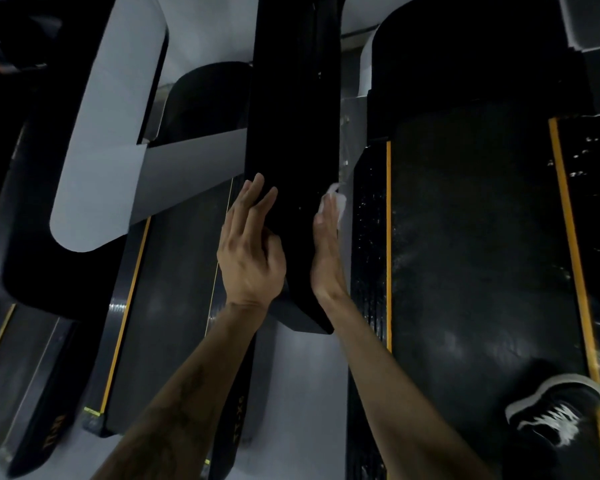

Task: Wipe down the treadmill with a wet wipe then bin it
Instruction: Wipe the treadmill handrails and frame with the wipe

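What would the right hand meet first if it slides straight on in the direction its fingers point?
Probably nothing soon: the right hand presses the wet wipe flat on the black handrail, whose side runs on ahead. Depth is unclear further up.

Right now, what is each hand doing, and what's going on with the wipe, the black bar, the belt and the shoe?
left hand: fingers straight, resting on the bar's left side.
right hand: flat, pressing the wipe to the bar's right side.
wet wipe: bunched under the right fingers, sticking out past them.
black handrail: between both hands, being wiped.
treadmill belt: speckled with light spots; moving or not, cannot tell.
shoe: laced, on the belt.
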Demonstrator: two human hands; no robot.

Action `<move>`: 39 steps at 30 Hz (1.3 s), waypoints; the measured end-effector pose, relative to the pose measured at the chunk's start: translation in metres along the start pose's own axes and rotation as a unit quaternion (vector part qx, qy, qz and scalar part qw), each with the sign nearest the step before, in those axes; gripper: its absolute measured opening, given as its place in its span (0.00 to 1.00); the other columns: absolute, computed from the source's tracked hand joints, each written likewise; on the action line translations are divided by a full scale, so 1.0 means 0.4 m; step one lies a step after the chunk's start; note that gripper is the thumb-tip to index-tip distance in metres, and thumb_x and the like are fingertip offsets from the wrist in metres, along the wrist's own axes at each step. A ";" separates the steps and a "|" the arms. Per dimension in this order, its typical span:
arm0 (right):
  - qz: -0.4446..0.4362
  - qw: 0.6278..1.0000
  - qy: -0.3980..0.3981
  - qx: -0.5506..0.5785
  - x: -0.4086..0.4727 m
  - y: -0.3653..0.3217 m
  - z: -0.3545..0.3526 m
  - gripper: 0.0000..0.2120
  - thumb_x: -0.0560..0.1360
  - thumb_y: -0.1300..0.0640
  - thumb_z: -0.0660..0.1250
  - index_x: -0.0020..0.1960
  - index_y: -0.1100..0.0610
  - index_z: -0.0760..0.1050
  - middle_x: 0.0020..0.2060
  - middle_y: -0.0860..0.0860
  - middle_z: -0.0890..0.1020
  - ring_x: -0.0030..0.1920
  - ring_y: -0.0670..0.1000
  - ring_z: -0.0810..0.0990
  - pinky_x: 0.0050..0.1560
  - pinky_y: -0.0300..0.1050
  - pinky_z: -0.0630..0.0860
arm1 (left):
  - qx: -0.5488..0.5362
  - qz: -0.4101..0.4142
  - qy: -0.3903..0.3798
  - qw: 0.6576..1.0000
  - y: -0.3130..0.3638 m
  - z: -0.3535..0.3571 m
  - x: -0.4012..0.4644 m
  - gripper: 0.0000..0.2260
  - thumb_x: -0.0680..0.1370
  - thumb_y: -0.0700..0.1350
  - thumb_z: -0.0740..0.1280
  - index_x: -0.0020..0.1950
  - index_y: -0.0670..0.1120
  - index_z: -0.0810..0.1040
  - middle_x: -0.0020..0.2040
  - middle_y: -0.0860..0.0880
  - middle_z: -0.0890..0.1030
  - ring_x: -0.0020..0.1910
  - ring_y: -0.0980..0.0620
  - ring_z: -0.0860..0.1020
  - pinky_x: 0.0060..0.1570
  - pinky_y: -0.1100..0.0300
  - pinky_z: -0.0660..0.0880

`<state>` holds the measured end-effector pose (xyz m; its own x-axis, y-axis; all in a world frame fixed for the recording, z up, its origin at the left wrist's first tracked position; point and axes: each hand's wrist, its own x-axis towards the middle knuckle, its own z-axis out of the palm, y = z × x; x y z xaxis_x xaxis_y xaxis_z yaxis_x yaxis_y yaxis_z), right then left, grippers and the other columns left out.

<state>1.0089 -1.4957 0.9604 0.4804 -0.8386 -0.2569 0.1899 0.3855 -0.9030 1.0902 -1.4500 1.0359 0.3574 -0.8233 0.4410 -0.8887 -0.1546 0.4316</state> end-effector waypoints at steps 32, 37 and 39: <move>-0.095 0.992 -0.070 -0.041 -0.045 -0.041 0.017 0.28 0.86 0.45 0.49 0.83 0.48 0.46 0.83 0.41 0.44 0.81 0.41 0.39 0.82 0.58 0.39 | -0.003 0.002 0.007 1.000 -0.010 0.003 -0.006 0.24 0.76 0.36 0.56 0.70 0.39 0.78 0.74 0.43 0.74 0.77 0.45 0.69 0.69 0.41 0.72; -0.122 0.986 -0.091 -0.069 -0.106 0.001 -0.012 0.28 0.86 0.41 0.48 0.83 0.46 0.48 0.83 0.42 0.48 0.83 0.47 0.42 0.82 0.59 0.44 | -0.011 -0.003 0.006 1.000 -0.009 0.002 -0.005 0.24 0.75 0.35 0.56 0.70 0.39 0.77 0.74 0.44 0.74 0.77 0.45 0.69 0.70 0.43 0.72; -0.116 0.988 -0.089 -0.053 -0.104 -0.011 -0.002 0.27 0.87 0.47 0.50 0.83 0.50 0.49 0.83 0.42 0.49 0.83 0.46 0.43 0.82 0.57 0.44 | -0.011 -0.008 0.008 1.000 -0.006 0.002 -0.005 0.24 0.76 0.36 0.56 0.70 0.39 0.78 0.74 0.44 0.74 0.77 0.46 0.69 0.71 0.46 0.72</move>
<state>0.9872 -1.4629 0.9749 0.5785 -0.8155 0.0177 0.2266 0.1398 -0.9639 1.0914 -1.4482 1.0333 0.3759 -0.8120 0.4465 -0.8762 -0.1547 0.4564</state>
